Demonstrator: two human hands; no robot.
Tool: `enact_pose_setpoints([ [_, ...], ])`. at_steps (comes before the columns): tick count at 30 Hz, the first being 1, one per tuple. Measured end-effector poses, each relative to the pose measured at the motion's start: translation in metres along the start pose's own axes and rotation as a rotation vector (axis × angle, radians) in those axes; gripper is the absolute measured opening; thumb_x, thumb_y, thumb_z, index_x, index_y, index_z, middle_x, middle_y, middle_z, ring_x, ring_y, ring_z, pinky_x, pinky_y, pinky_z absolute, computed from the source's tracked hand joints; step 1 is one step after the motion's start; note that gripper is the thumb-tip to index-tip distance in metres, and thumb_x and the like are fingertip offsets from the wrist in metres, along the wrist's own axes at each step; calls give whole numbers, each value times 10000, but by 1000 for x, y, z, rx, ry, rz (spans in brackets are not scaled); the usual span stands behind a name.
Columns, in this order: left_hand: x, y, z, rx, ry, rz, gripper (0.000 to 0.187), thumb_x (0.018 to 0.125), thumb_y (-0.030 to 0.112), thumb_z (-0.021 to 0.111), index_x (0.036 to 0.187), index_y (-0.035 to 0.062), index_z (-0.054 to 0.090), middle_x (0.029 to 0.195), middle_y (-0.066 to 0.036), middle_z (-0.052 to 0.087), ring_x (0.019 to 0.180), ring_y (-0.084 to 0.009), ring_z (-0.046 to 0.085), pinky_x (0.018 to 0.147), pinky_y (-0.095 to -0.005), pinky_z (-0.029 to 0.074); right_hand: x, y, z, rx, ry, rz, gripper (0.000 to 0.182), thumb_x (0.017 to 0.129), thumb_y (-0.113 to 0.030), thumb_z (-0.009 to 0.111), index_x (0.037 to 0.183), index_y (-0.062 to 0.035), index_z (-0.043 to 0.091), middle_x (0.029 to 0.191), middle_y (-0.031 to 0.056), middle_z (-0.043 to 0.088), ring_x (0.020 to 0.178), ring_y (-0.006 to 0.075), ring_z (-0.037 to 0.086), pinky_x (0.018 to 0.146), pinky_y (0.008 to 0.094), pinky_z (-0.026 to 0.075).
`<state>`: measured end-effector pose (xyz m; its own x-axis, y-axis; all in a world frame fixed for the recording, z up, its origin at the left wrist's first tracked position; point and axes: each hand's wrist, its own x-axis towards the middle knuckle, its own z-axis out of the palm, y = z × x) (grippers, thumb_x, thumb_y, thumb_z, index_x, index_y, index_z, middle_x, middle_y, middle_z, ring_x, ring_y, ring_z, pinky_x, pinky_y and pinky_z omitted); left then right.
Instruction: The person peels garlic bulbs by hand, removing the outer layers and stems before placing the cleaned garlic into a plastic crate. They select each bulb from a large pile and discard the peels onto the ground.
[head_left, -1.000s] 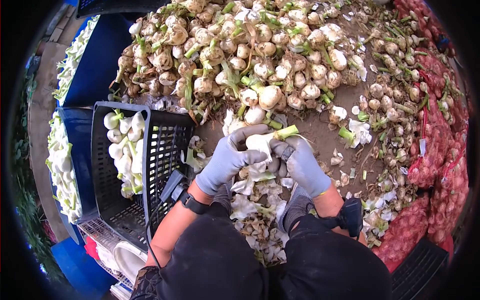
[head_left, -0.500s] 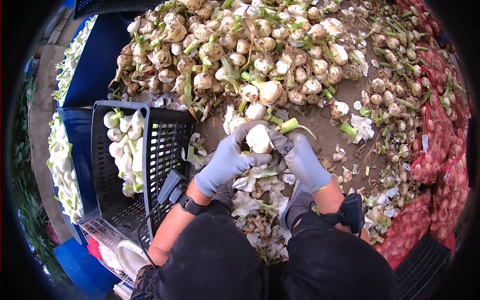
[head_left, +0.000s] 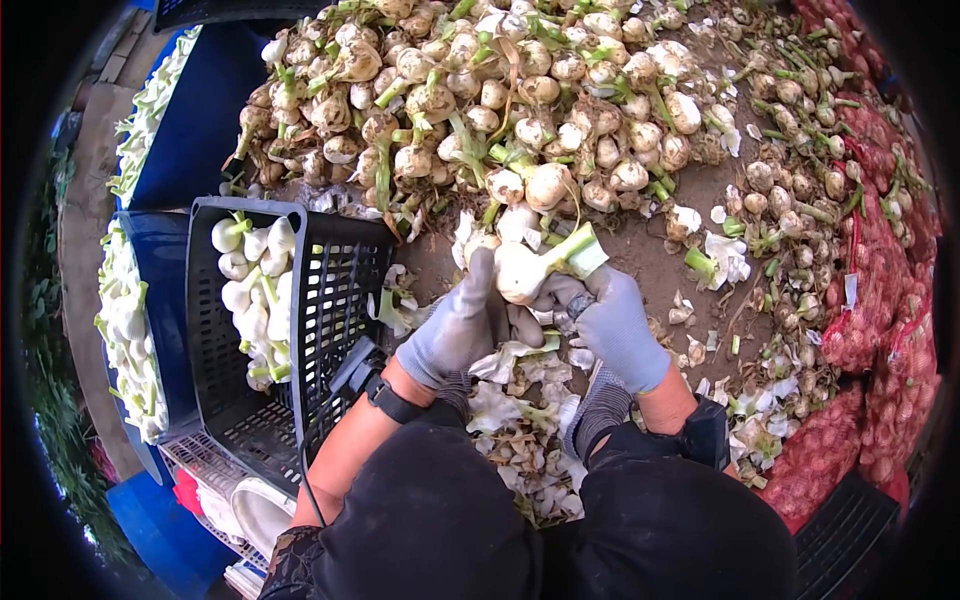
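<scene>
A white garlic bulb (head_left: 518, 272) with a thick cut green stem pointing right is held between my gloved hands. My left hand (head_left: 450, 325) is closed around the bulb's left side, thumb up along it and fingers beneath. Beside the bulb's lower right, under the stem, my right hand (head_left: 620, 325) is curled shut, its fingertips smudged dark. What it pinches I cannot tell. Peeled skins (head_left: 520, 430) lie on the ground between my shoes, below both hands.
A large heap of soil-covered garlic (head_left: 450, 100) spreads ahead. At left stands a black crate (head_left: 300, 330) with peeled garlic inside, beside blue tubs (head_left: 165, 310) filled with more. Red mesh sacks (head_left: 880, 330) line the right, near a black crate (head_left: 845, 525).
The garlic bulb has turned, so its stem now points up and right, more in view. My left fingers have slid down from its top, and skin around the stem looks stripped.
</scene>
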<state>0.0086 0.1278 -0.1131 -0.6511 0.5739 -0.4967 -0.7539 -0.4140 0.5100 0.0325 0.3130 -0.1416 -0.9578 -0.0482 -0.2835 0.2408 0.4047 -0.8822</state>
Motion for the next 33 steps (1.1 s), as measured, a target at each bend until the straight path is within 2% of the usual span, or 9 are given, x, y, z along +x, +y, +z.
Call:
enact_pose_setpoints([
  [3,1,7,0,552,5,16,576,928,546,589,1187,34,548,905,-78,653,661,-162,654,633,-298,535,4,-10,5,514,140,-66,131,915,-81,640,979,20,693,762,24,678,677,146,625,596,341,497],
  [8,0,1,-32,502,34,-119,514,964,483,560,1124,-5,564,894,-105,659,658,-177,665,655,-270,540,7,-7,-6,550,-129,304,198,919,-34,599,1085,67,635,853,63,686,648,95,619,572,249,489],
  [11,9,-5,-34,638,340,351,507,985,389,573,1279,-20,517,1089,-93,639,900,-153,650,773,-278,541,0,-27,-10,632,-155,323,213,928,2,542,1119,70,610,861,77,678,640,104,636,588,254,523],
  [14,11,1,-20,786,178,470,515,934,250,673,1344,0,489,1147,-60,607,982,-126,599,836,-266,520,-1,-24,-4,647,-213,385,233,927,46,482,1123,53,609,902,98,677,686,117,659,644,261,555],
  [18,4,16,-12,1054,197,228,401,877,169,736,1209,-3,590,1123,-69,616,999,-109,592,887,-260,501,-3,-11,2,323,-181,-27,248,869,-2,547,1091,-21,657,923,126,699,809,207,698,721,356,551],
  [22,2,8,-15,229,110,61,230,915,148,675,1089,-3,660,966,-54,690,813,-122,648,774,-246,519,8,-10,-9,-353,127,-58,180,848,-150,609,997,-89,688,910,190,690,862,365,676,753,448,531],
  [26,1,4,-29,194,-18,264,457,999,303,533,1289,-48,498,1362,-176,512,1215,-274,562,1013,-388,497,6,-7,-8,-491,26,-47,160,828,-146,628,960,-100,707,877,171,689,870,350,679,769,456,528],
  [28,1,11,-25,-218,33,248,542,1025,365,451,1390,-34,411,1428,-153,473,1259,-321,536,1042,-427,490,-22,-6,5,-225,-824,-140,255,800,-145,657,1046,-88,691,921,175,684,901,350,668,774,456,527],
  [33,-10,13,-23,-100,109,302,511,986,240,568,1395,-28,417,1367,-132,517,1196,-282,583,1001,-393,521,-10,-30,-5,-355,-536,-187,451,784,-104,655,1234,-123,625,1016,148,682,934,344,662,805,446,527],
])
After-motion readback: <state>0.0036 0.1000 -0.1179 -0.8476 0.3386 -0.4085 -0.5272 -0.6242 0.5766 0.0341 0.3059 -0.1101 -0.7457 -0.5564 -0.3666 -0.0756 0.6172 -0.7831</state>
